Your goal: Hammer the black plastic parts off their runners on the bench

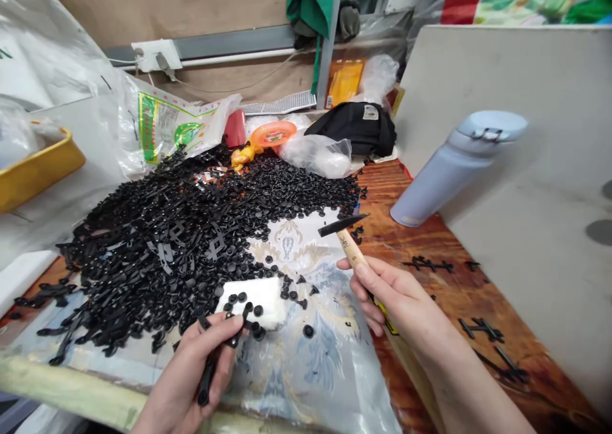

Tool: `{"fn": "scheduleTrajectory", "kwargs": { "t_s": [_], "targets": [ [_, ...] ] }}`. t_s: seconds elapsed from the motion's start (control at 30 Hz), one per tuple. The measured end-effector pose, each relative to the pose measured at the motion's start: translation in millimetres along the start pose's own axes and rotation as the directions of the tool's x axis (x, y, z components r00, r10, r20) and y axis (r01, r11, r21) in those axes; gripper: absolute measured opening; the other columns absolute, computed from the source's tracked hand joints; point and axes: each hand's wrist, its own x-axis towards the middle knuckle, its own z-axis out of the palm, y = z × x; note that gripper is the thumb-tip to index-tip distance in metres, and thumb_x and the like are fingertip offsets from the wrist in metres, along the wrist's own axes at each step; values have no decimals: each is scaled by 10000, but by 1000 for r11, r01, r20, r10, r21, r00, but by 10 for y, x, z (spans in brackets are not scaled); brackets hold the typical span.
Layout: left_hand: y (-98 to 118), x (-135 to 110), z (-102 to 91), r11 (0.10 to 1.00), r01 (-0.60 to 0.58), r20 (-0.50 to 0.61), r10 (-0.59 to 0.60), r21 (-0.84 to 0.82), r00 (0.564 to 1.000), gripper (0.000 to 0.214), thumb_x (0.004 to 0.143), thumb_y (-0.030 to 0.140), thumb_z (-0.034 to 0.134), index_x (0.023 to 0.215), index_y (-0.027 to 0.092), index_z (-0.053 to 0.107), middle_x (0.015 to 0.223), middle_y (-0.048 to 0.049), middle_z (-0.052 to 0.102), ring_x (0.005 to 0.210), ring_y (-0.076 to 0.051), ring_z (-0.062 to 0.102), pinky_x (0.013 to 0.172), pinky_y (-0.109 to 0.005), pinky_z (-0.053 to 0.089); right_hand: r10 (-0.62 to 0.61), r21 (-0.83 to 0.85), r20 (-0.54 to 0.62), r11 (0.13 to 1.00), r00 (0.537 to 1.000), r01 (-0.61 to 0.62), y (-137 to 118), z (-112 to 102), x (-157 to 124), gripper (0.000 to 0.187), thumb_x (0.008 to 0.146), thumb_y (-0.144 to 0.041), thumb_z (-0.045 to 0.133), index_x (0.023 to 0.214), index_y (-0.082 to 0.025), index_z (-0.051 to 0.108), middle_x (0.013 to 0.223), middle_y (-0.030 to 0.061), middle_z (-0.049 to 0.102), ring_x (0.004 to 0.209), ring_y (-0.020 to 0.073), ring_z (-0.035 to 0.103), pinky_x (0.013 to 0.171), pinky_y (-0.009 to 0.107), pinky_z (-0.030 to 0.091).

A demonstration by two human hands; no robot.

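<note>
My right hand [396,290] is closed around the pale wooden handle of a small hammer [350,245], whose narrow black head is tilted up above the table mat. My left hand [198,357] pinches black plastic strips [206,378] between thumb and fingers; their full shape is partly hidden by the fingers. Just beyond it lies a white block [268,290] with several round black caps [259,310] on and against it. Loose black pieces are scattered on the patterned mat [306,364], and one cap [308,331] lies alone between my hands.
A large pile of black plastic parts [157,230] covers the left and middle. A blue bottle [442,166] stands on the right beside a grey panel [540,83]. Black branched pieces [482,329] lie on the wooden tabletop [406,255]. At the back are a black bag [354,128] and an orange plate [274,134].
</note>
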Motion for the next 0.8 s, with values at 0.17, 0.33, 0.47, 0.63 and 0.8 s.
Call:
{"fn": "scheduleTrajectory", "kwargs": {
  "t_s": [0.17,0.33,0.47,0.63,0.8],
  "targets": [
    [24,24,42,1000,-7,-1,7,29,1000,345,573,369,815,530,157,547,274,55,440,178,-29,294,212,-103,182,-29,21,-32,999,999,29,-3,-7,-22,542,694,-587,678,994,-146,585,555,-79,432,364,46,299,287,159,297],
    [5,45,60,999,-9,10,8,32,1000,353,607,348,805,504,156,527,298,48,465,180,-27,309,216,-104,194,-46,-23,-7,999,999,46,-18,-2,-13,447,737,-553,634,940,-159,582,549,-75,428,358,53,304,291,175,303],
    [-16,61,50,999,-28,37,27,31,999,362,647,331,789,481,147,526,299,42,463,188,-23,324,232,-103,210,-38,-36,13,999,999,38,-4,6,-4,438,717,-584,626,853,-176,544,544,-80,419,348,46,285,278,173,288],
    [-27,68,48,998,-34,54,30,61,998,306,695,336,759,545,142,576,286,44,458,191,-26,322,238,-99,196,-47,-52,9,998,999,47,10,22,2,427,712,-599,617,754,-194,489,538,-78,416,346,42,287,279,172,279],
    [-32,53,53,993,-24,41,20,114,999,305,662,365,781,602,154,570,299,48,484,192,-36,334,229,-98,186,-57,-57,12,997,998,58,7,26,-14,413,739,-592,607,774,-190,521,550,-74,403,353,46,285,286,179,273]
  ]
}}
